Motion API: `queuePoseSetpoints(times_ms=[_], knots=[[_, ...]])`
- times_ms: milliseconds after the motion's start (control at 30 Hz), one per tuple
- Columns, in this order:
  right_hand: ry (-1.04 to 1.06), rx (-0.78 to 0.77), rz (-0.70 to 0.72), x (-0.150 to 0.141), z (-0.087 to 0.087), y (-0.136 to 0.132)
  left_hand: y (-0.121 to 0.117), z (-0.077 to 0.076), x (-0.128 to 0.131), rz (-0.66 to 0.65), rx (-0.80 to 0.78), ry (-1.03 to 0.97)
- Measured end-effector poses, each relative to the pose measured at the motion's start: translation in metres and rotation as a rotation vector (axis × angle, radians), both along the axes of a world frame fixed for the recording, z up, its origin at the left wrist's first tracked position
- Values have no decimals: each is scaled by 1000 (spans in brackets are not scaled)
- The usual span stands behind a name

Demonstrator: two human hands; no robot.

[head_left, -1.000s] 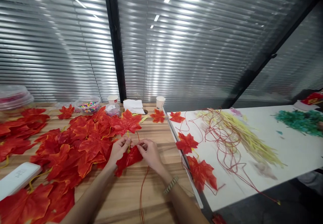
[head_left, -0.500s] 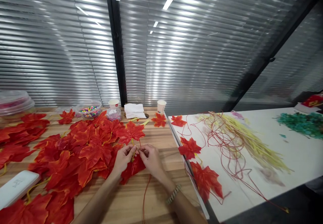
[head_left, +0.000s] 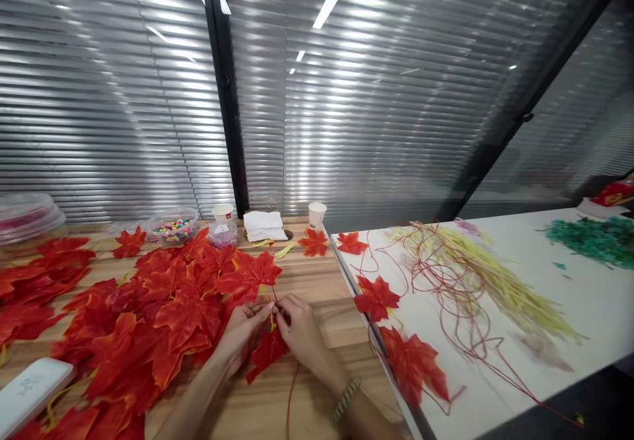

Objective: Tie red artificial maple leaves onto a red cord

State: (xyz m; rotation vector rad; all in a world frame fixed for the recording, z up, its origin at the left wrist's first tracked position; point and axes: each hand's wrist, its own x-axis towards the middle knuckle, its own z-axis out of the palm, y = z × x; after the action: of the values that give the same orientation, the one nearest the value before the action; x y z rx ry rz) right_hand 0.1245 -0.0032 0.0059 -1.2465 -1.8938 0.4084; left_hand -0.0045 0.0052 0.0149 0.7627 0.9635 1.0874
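Note:
My left hand (head_left: 242, 334) and my right hand (head_left: 300, 331) meet fingertip to fingertip over the wooden table (head_left: 307, 288). Both pinch the yellow stem of a red maple leaf (head_left: 266, 354) that hangs below my fingers. A thin red cord (head_left: 290, 403) runs from my hands down toward me. A bead bracelet (head_left: 345, 399) sits on my right wrist. A big heap of red maple leaves (head_left: 163, 301) lies just left of my hands.
A white table (head_left: 569, 308) on the right carries red cords (head_left: 436, 275), yellow strands (head_left: 495, 288), several red leaves and green scraps (head_left: 589, 242). At the back stand two paper cups (head_left: 316, 215), tissues (head_left: 264, 224) and a bead tub (head_left: 174, 223). A white box (head_left: 30, 394) lies near left.
My hands have stayed pinched together on the leaf stem. The view has tilted up slightly, so hands and leaves sit lower in the picture.

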Motion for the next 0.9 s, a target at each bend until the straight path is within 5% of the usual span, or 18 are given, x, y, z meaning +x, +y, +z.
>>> queuePoseSetpoints(times_ms=[433, 667, 900], knots=[[-158, 14, 73, -3, -1, -4, 10, -10, -15, -40, -120, -114], [-240, 30, 33, -1, 3, -1, -3, 3, -8, -59, 26, -144], [-382, -15, 17, 2, 0, -1, -7, 0, -6, -174, 89, -152]])
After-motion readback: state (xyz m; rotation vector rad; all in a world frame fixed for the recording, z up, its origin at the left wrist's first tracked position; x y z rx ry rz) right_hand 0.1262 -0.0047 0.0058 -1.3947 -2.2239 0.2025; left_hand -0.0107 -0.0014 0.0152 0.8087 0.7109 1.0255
